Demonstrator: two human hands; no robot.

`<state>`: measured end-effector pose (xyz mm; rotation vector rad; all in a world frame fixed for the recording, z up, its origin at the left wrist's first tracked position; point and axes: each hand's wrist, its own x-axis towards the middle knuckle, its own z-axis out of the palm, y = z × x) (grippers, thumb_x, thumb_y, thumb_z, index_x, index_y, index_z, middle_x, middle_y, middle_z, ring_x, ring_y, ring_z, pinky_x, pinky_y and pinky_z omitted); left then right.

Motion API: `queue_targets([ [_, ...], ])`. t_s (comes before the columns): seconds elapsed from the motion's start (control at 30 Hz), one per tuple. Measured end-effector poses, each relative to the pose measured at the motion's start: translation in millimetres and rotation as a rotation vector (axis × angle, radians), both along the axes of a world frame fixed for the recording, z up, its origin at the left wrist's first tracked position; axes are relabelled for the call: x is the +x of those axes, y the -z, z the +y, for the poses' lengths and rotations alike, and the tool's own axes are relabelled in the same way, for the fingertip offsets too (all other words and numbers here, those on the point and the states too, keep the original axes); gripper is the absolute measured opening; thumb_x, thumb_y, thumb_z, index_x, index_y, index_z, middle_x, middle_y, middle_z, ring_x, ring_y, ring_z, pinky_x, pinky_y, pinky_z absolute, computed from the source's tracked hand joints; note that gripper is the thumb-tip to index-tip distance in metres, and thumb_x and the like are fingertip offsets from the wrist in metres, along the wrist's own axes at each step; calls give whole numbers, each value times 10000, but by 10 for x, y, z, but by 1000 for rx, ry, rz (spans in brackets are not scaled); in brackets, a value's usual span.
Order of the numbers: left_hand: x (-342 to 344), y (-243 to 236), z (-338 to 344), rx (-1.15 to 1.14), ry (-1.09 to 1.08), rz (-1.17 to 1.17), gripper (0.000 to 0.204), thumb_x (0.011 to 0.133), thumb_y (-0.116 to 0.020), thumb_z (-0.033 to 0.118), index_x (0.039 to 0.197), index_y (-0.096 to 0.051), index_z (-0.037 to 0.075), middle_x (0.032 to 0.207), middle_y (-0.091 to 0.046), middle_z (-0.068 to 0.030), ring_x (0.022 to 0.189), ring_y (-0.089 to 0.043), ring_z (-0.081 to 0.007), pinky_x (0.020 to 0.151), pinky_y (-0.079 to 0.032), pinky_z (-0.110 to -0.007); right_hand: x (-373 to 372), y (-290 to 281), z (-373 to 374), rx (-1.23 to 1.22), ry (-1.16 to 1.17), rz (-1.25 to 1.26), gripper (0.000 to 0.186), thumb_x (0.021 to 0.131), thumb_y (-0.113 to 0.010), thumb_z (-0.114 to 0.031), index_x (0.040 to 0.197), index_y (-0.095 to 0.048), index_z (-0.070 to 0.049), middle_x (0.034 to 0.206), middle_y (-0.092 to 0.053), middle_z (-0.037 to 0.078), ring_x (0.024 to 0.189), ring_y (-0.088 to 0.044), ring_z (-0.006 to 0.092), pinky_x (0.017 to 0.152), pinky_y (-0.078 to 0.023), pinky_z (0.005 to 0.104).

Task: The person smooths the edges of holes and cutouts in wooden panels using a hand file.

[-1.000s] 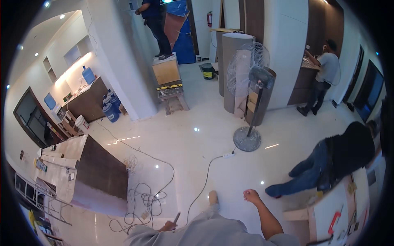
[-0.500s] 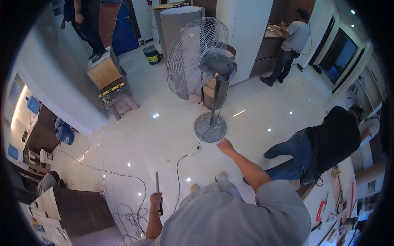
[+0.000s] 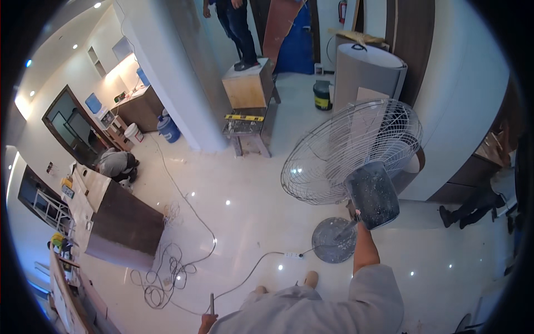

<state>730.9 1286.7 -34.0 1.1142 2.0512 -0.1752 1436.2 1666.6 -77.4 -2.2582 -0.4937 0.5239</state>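
Observation:
My left hand (image 3: 208, 321), at the lower edge, is closed around a narrow grey-bladed tool (image 3: 212, 303) that points upward. The tool's exact kind does not show, and its lower end is out of sight. A large stand fan stands ahead on the right, with a wire cage (image 3: 311, 158), a dark, dust-speckled motor housing (image 3: 375, 195) and a round base (image 3: 328, 250). My right arm stretches out to it. My right hand (image 3: 352, 210) is at the top of the fan's pole, just beside the housing, which hides most of its fingers.
A power strip (image 3: 293, 255) lies by the fan base; loose cable (image 3: 167, 278) coils at left. A brown cabinet (image 3: 125, 228) stands there, a person (image 3: 117, 164) crouching behind. Another person (image 3: 239, 33) stands on a wooden box (image 3: 245, 92). A grey curved panel (image 3: 347, 69) rises behind the fan.
My view has swung left and come closer to the fan. My right hand has gone from above the fan's base to the top of its pole. My left hand still holds the tool.

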Motion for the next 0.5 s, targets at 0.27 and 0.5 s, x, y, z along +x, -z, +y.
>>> queue_targets([
  [0.27, 671, 404, -964, -124, -126, -75, 252, 814, -636, 188, 629, -592, 23, 536, -555, -77, 452, -517, -175, 409, -394, -351, 295, 54, -258, 76, -48, 102, 657, 766, -642, -325, 1277, -413, 18, 1248, -507, 194, 1131, -500, 337, 953, -403, 397],
  [0.5, 759, 471, -803, -214, -493, -121, 233, 817, -632, 176, 642, -590, 26, 534, -547, -75, 449, -508, -171, 403, -394, -345, 276, -10, -260, 99, -51, 252, 617, 770, -638, -313, 1258, -436, 8, 1228, -521, 183, 1111, -513, 327, 938, -413, 396],
])
